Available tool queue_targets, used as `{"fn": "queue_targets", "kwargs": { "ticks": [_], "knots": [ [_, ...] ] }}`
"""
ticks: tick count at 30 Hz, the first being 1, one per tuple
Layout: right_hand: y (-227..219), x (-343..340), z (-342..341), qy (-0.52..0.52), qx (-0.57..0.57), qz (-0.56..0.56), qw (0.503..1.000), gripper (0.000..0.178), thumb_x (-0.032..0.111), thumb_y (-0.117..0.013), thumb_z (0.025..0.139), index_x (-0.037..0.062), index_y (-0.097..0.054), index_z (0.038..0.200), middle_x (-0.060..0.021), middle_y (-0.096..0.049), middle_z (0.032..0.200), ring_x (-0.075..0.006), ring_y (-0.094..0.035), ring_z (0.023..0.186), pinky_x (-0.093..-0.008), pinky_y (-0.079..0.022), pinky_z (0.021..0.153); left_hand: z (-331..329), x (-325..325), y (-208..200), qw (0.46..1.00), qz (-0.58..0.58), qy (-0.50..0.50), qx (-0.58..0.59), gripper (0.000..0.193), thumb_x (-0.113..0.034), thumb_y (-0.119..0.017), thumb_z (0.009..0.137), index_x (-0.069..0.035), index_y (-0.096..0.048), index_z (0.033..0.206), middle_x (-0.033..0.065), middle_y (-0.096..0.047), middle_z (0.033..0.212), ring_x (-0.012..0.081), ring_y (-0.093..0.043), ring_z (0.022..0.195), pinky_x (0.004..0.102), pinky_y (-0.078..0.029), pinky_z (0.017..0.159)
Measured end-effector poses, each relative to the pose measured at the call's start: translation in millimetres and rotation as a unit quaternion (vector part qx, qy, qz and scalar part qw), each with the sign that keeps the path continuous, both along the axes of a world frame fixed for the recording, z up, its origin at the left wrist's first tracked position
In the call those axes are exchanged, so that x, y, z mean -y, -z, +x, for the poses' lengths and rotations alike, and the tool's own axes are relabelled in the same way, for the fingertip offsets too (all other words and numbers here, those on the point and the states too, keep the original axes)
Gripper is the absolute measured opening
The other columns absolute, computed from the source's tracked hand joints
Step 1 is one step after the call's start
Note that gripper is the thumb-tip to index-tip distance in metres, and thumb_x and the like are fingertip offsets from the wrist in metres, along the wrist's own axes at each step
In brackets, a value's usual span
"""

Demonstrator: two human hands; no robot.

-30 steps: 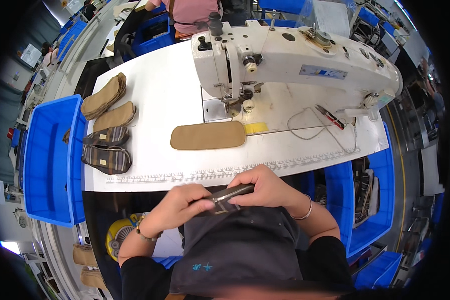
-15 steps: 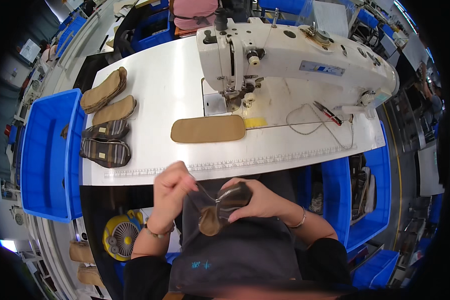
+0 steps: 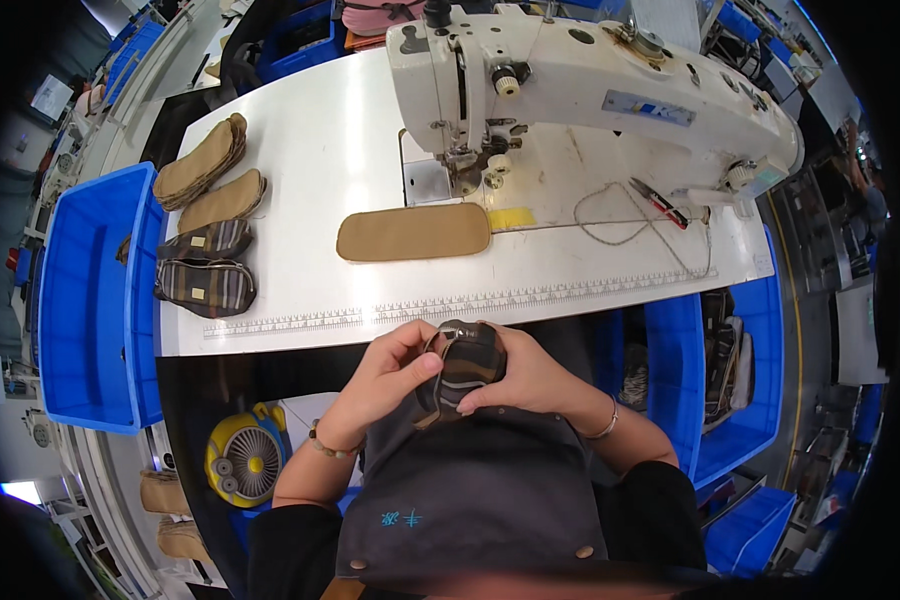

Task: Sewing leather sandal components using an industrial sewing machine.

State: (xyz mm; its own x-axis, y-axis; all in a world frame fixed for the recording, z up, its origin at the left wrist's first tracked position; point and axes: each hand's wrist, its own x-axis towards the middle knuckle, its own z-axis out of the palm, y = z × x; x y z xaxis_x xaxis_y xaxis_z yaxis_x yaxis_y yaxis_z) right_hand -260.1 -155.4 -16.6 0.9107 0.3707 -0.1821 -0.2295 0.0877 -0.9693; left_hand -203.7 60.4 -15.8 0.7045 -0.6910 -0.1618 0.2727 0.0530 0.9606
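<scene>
Over my lap, just off the near table edge, I hold a small dark plaid zippered pouch point(image 3: 470, 360) with a tan inside edge. My right hand point(image 3: 535, 378) wraps around its right side, the thumb pressed on the front. At the upper left of the pouch, by the zipper, my left hand point(image 3: 390, 375) has its fingers closed on the edge. Those fingertips partly hide the zipper end. Straight ahead on the table lies a flat tan oblong panel point(image 3: 413, 233).
A white sewing machine point(image 3: 590, 90) stands on the white table point(image 3: 300, 200). Plaid pouches point(image 3: 205, 287) and tan panel stacks point(image 3: 205, 160) lie at left, beside a blue bin point(image 3: 90, 300). Red-handled snippers point(image 3: 660, 203) and a cord point(image 3: 610, 235) lie at right. A yellow fan point(image 3: 245, 455) sits below.
My left hand has moved right and down from the drawn-out zipper strand to grip the pouch. The pouch has been turned and raised slightly, and its tan inside shows less.
</scene>
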Motion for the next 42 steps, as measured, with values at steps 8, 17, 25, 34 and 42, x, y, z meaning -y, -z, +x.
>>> {"fn": "queue_targets", "kwargs": {
  "ticks": [8,17,25,34,42],
  "knots": [
    [13,2,3,0.119,-0.004,0.12,0.986,0.014,0.014,-0.067,0.094,0.0027,-0.059,0.093,0.0019,-0.063,0.083,-0.0023,-0.057,0.076,-0.0192,-0.047,0.067,-17,18,8,0.996,-0.004,-0.061,-0.061,0.015,-0.015,-0.063,0.097,-0.001,-0.058,0.1,-0.0045,-0.059,0.09,0.0021,-0.048,0.083,0.0199,-0.043,0.075],
    [14,5,3,0.072,-0.074,0.177,0.979,0.016,0.015,-0.068,0.094,0.0058,-0.059,0.083,0.0043,-0.058,0.08,-0.0025,-0.05,0.076,-0.0201,-0.041,0.068,-30,24,6,0.995,0.027,-0.093,-0.034,0.017,-0.011,-0.076,0.087,-0.003,-0.062,0.094,-0.003,-0.06,0.084,0.0024,-0.051,0.078,0.0206,-0.045,0.069],
    [11,0,2,0.055,-0.057,0.174,0.982,0.015,0.01,-0.071,0.09,0.0044,-0.061,0.08,0.0029,-0.059,0.076,-0.0025,-0.052,0.07,-0.0186,-0.041,0.063,-33,29,8,0.997,0.023,-0.077,0.003,0.017,-0.009,-0.081,0.08,0.001,-0.068,0.08,-0.0025,-0.05,0.074,0.0061,-0.046,0.07,0.0225,-0.038,0.061],
    [10,-7,3,0.127,-0.005,0.12,0.985,0.013,0.011,-0.07,0.092,0.0015,-0.065,0.084,0.0012,-0.064,0.076,-0.0024,-0.054,0.07,-0.0195,-0.043,0.061,-33,20,13,0.997,0.018,-0.079,0.006,0.015,-0.01,-0.075,0.085,0.002,-0.066,0.089,-0.0002,-0.055,0.076,0.0066,-0.049,0.07,0.0235,-0.041,0.062],
    [-1,14,26,0.079,0.434,-0.358,0.823,0.018,0.016,-0.075,0.08,0.004,-0.068,0.091,-0.0107,-0.068,0.09,-0.0273,-0.065,0.077,-0.0352,-0.053,0.07,-30,18,17,0.972,0.056,-0.223,0.055,0.017,-0.011,-0.058,0.099,0.004,-0.062,0.09,0.0026,-0.058,0.084,0.0082,-0.051,0.078,0.0226,-0.043,0.072]
  ]
}}
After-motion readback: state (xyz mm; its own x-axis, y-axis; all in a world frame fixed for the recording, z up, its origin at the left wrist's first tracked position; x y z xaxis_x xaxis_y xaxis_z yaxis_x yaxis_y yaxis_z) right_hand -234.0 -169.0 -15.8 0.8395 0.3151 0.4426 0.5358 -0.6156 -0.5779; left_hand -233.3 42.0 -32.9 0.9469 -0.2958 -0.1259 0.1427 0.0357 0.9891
